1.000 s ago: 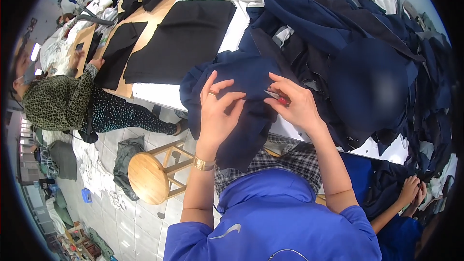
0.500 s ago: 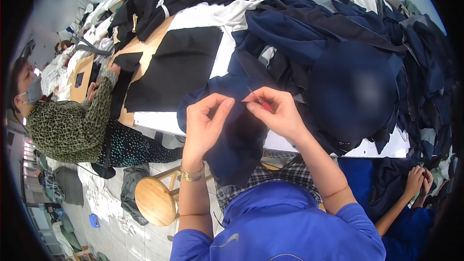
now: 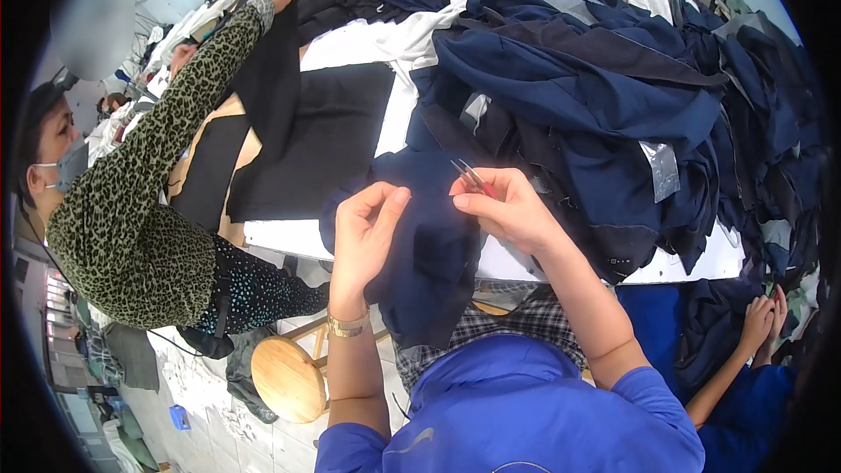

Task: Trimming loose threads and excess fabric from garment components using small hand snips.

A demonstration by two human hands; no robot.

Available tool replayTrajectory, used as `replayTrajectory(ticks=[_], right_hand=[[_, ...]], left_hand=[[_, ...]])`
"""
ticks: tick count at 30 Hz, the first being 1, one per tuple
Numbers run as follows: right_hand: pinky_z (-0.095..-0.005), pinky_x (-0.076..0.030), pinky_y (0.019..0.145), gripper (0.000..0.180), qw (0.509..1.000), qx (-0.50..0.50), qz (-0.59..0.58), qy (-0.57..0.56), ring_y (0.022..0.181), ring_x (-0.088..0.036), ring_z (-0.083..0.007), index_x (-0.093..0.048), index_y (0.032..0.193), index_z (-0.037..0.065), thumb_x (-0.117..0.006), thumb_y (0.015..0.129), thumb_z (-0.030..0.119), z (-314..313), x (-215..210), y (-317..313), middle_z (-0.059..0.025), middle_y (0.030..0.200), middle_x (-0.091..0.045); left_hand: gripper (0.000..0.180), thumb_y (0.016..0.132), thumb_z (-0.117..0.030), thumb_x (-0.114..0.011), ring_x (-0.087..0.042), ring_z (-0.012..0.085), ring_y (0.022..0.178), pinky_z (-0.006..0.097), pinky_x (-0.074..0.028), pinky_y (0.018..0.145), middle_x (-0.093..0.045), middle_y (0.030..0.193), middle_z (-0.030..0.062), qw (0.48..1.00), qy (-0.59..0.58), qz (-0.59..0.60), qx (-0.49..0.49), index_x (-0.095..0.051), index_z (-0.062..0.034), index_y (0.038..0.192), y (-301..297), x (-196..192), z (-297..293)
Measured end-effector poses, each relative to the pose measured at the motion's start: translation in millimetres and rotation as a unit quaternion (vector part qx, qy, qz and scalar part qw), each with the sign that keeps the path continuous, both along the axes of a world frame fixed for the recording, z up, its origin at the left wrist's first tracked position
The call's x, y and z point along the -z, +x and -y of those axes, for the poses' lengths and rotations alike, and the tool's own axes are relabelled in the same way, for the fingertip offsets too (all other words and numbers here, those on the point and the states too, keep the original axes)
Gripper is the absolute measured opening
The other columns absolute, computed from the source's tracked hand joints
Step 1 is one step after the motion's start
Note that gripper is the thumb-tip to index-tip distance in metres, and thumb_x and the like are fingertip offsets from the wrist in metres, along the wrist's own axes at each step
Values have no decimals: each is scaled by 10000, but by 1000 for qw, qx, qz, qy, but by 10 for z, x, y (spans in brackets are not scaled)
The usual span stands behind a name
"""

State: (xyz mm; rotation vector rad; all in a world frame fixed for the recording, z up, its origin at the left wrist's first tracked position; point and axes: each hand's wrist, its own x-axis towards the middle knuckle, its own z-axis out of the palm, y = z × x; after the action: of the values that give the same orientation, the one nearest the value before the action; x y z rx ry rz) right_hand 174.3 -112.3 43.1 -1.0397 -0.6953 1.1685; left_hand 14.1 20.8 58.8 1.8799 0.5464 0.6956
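Note:
My right hand [image 3: 504, 201] is closed around small thread snips [image 3: 474, 177] with red handles; their thin metal blades point up and left. To its left, my left hand [image 3: 372, 223] pinches thumb and forefinger together; whatever may lie between them is too small to make out. Below and between the two hands a dark navy garment [image 3: 429, 250] hangs over the table's front edge onto my lap. Neither set of fingertips visibly grips the garment's cloth.
A heap of navy garments [image 3: 604, 105] covers the right of the white table [image 3: 504, 263]. Black fabric panels [image 3: 324, 140] lie on the left. A person [image 3: 140, 219] in a patterned top reaches over them. Another person's hands [image 3: 762, 324] work at far right. A wooden stool [image 3: 287, 378] stands below.
My hands have moved apart, and the snips' blades now show more clearly. The person on the left has stretched an arm far across the table and lifted black fabric.

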Motion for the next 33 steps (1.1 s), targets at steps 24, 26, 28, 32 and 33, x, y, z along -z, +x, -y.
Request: replayTrajectory(ticks=[24, 26, 28, 32, 33], right_hand=[[-166, -361, 556, 115, 961, 233, 147, 17, 622, -429, 2, -608, 859, -6, -637, 865, 105, 318, 459, -303, 47, 711, -562], [-160, -311, 503, 143, 979, 193, 62, 15, 569, -375, 19, -587, 885, 16, -598, 906, 156, 370, 450, -255, 77, 672, -498], [-163, -282, 464, 136, 988, 154, -7, 14, 526, -356, 23, -576, 891, 30, -585, 914, 164, 414, 416, -216, 82, 654, -473], [-178, -187, 374, 119, 985, 98, -138, 20, 414, -288, 28, -550, 912, 60, -554, 933, 178, 449, 431, -196, 92, 612, -409], [-178, -187, 374, 119, 985, 98, -138, 21, 414, -288, 28, -550, 912, 60, -554, 933, 178, 449, 440, -195, 92, 612, -409]], left_hand=[[127, 890, -61, -598, -566, 55, 777, 177, -442, 707, -653, 884, 31, 924, -363, 106, 49, -647, 24, 970, 4, 480, 503], [117, 904, -74, -583, -541, 43, 758, 168, -425, 690, -633, 865, 9, 934, -339, 103, 41, -633, 17, 956, 28, 479, 531], [113, 917, -86, -567, -517, 30, 740, 158, -408, 673, -614, 846, -13, 943, -314, 100, 33, -620, 10, 942, 45, 480, 551], [115, 936, -106, -541, -455, 14, 706, 154, -370, 634, -564, 799, -42, 971, -225, 78, 21, -594, -6, 915, 75, 434, 586], [116, 936, -109, -541, -443, 11, 700, 153, -361, 628, -555, 787, -45, 978, -198, 65, 14, -591, -7, 910, 80, 412, 593]])
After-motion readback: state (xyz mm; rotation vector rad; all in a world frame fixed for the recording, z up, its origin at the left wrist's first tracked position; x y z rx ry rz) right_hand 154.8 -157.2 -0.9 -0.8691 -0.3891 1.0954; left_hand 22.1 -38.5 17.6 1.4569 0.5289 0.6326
